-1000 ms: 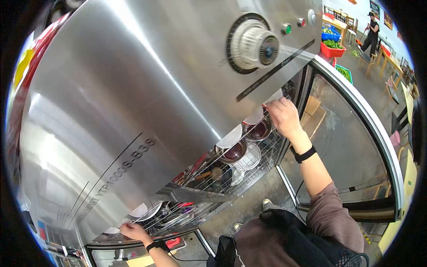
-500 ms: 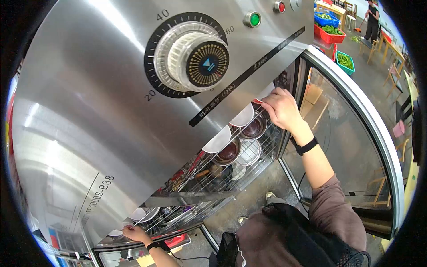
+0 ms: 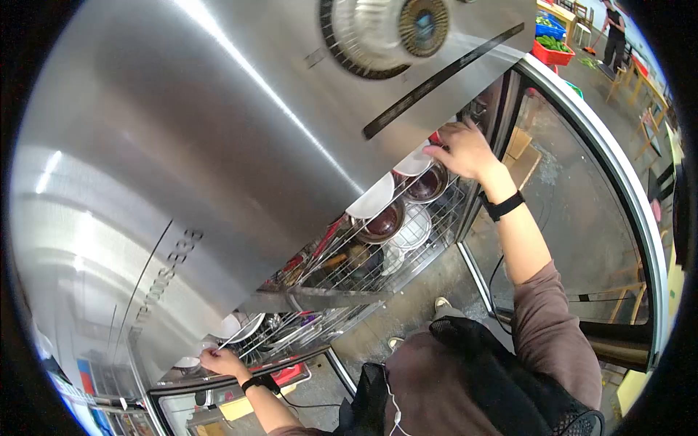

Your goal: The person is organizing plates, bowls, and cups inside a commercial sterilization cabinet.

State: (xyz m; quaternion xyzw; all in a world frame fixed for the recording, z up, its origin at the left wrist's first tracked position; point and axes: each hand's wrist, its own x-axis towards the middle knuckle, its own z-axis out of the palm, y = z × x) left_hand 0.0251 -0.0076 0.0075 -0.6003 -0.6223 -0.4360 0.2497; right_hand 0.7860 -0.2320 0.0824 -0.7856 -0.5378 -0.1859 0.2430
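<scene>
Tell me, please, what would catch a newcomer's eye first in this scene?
A big shiny steel cabinet fills the upper left, its round dial at the top. Below it, wire racks hold dark and white bowls. The right hand reaches the top rack; the left hand touches a white dish lower left.

A white bowl point(image 3: 414, 163) stands tilted on edge in the upper wire rack point(image 3: 436, 218); another white bowl point(image 3: 190, 360) sits at the lower rack's left end.

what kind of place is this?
Probably a restaurant kitchen or canteen: a steel cabinet with a timer dial, wire racks of bowls, crates of greens, and dining tables behind.
</scene>
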